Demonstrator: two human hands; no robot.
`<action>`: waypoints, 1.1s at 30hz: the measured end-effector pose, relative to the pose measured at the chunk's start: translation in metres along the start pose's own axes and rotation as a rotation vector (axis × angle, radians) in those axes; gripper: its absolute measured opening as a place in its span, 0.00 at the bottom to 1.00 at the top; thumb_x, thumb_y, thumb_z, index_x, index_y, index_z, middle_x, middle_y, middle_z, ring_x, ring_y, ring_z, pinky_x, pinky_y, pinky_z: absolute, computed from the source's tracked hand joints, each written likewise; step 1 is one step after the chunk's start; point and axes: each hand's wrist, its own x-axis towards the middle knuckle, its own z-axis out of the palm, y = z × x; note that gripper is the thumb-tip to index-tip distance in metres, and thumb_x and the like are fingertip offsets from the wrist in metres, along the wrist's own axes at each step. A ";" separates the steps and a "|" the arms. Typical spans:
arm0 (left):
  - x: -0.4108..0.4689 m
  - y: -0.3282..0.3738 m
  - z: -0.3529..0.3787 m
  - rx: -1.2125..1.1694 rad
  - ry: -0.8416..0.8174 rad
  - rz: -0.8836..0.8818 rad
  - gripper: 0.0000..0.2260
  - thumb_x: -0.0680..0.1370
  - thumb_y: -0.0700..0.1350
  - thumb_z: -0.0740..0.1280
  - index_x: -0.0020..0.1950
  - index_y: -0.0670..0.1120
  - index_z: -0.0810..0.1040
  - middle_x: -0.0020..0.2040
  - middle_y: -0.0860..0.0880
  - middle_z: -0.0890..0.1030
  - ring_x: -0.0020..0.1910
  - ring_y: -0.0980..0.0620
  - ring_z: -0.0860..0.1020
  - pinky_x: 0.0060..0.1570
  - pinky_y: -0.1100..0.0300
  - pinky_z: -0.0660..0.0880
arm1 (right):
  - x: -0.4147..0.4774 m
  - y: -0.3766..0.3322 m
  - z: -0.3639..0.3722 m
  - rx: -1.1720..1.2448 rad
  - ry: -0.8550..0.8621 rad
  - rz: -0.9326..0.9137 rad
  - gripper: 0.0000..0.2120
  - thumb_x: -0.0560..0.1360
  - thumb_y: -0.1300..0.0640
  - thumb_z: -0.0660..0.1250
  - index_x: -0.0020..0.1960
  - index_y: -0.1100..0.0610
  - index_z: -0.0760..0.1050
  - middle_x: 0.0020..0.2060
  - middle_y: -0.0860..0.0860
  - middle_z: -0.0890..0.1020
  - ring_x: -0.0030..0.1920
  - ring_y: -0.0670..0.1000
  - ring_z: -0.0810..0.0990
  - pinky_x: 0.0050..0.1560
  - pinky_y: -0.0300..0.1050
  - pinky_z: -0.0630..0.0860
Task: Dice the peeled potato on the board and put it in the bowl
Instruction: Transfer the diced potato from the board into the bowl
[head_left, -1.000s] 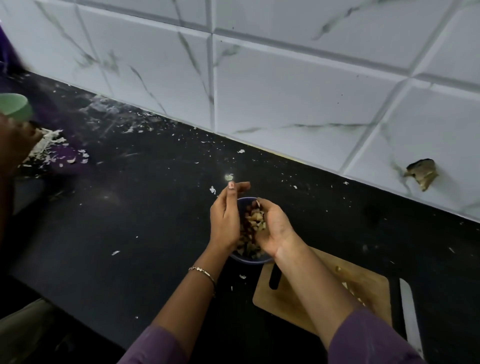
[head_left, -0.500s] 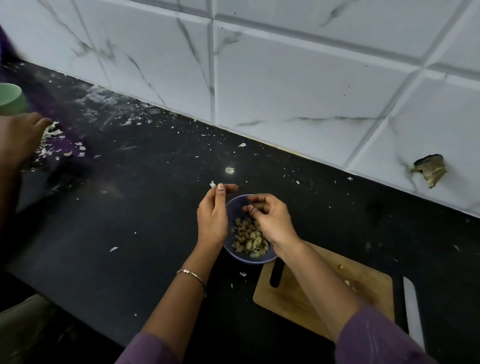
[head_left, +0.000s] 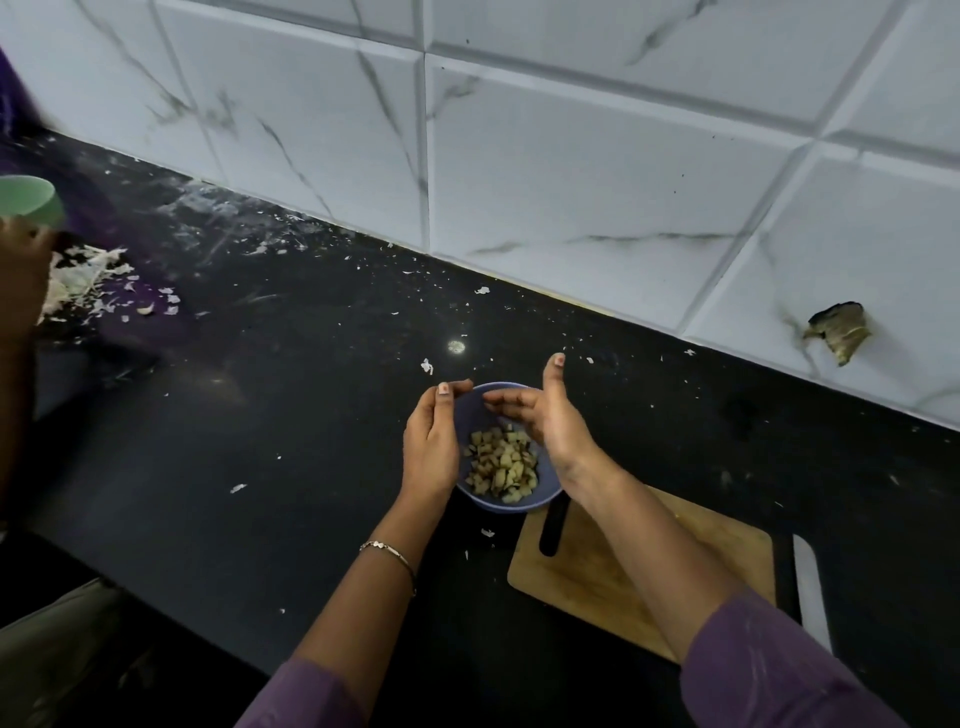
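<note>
- The diced potato (head_left: 501, 467) is lying as small pale-yellow cubes in the blue bowl (head_left: 514, 506), which is standing on the counter (head_left: 311, 415) at the board's (head_left: 582, 582) far corner.
- The right grip (head_left: 550, 421), pinched before, is now spreading wide; the left grip (head_left: 431, 447) is staying loosely open against the bowl's side.
- The cubes are sitting between both grips, lower than the right fingers.

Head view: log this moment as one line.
diced potato: in blue bowl | left hand: open, at bowl's left side | right hand: open, over bowl | cutting board: beside bowl, partly under arm
</note>
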 end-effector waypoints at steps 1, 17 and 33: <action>-0.001 0.002 -0.001 -0.003 0.001 0.001 0.13 0.85 0.48 0.56 0.54 0.50 0.81 0.54 0.51 0.83 0.55 0.51 0.81 0.60 0.45 0.76 | -0.001 0.000 -0.005 0.073 -0.038 0.019 0.45 0.78 0.31 0.33 0.58 0.56 0.82 0.54 0.51 0.85 0.57 0.47 0.80 0.57 0.41 0.70; -0.083 0.020 0.067 0.162 -0.426 0.276 0.08 0.82 0.41 0.63 0.59 0.48 0.79 0.55 0.54 0.82 0.55 0.61 0.79 0.54 0.66 0.75 | -0.096 0.052 -0.116 0.287 0.297 -0.165 0.33 0.84 0.40 0.41 0.61 0.59 0.79 0.56 0.53 0.84 0.60 0.49 0.81 0.64 0.46 0.72; -0.110 -0.045 0.087 0.904 -0.725 0.301 0.20 0.78 0.45 0.69 0.69 0.48 0.73 0.64 0.50 0.73 0.65 0.52 0.70 0.66 0.60 0.67 | -0.143 0.157 -0.114 -0.944 0.583 -0.140 0.28 0.83 0.52 0.55 0.80 0.61 0.52 0.80 0.53 0.55 0.80 0.49 0.48 0.77 0.41 0.42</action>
